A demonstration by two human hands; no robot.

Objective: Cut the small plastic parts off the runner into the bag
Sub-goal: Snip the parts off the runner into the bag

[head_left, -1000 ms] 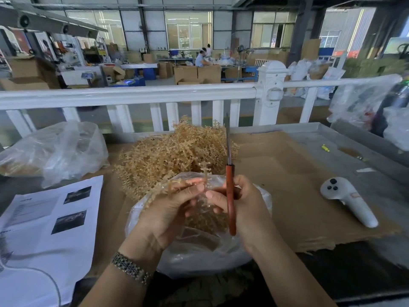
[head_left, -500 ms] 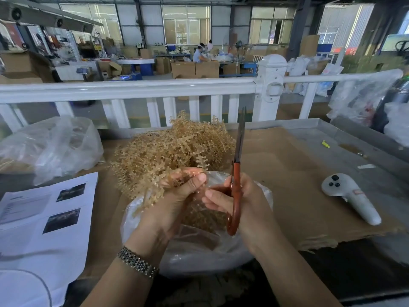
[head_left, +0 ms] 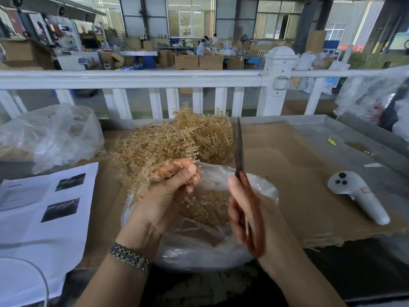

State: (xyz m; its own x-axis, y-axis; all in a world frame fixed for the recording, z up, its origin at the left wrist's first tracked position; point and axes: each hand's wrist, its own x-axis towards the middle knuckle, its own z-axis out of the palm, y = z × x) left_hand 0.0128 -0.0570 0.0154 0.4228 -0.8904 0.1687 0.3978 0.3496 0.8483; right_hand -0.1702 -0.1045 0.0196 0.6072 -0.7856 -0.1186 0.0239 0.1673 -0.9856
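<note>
Your left hand [head_left: 170,196] pinches the runner [head_left: 174,168] over the bag [head_left: 263,191]; right hand [head_left: 247,218] grips scissors [head_left: 240,156], blades together, pointing far, just right of runner. Swing tips left.

Left hand [head_left: 164,197]: we see it closed around a tan runner [head_left: 177,171] above the bag's mouth, a metal bracelet [head_left: 129,257] on the wrist.
Right hand [head_left: 247,218]: we see it gripping red-handled scissors [head_left: 247,196], blades pointing up and, as far as the blur lets us judge, together.
Bag [head_left: 205,244]: clear plastic, open, loose tan parts [head_left: 208,207] inside, just before a heap of runners [head_left: 172,138].
Surface [head_left: 354,134]: cardboard sheet [head_left: 298,173] carrying the bag; white controller [head_left: 358,196] to the right; printed papers [head_left: 44,207] and a second clear bag [head_left: 51,136] to the left.
Behind: white railing [head_left: 155,78].
</note>
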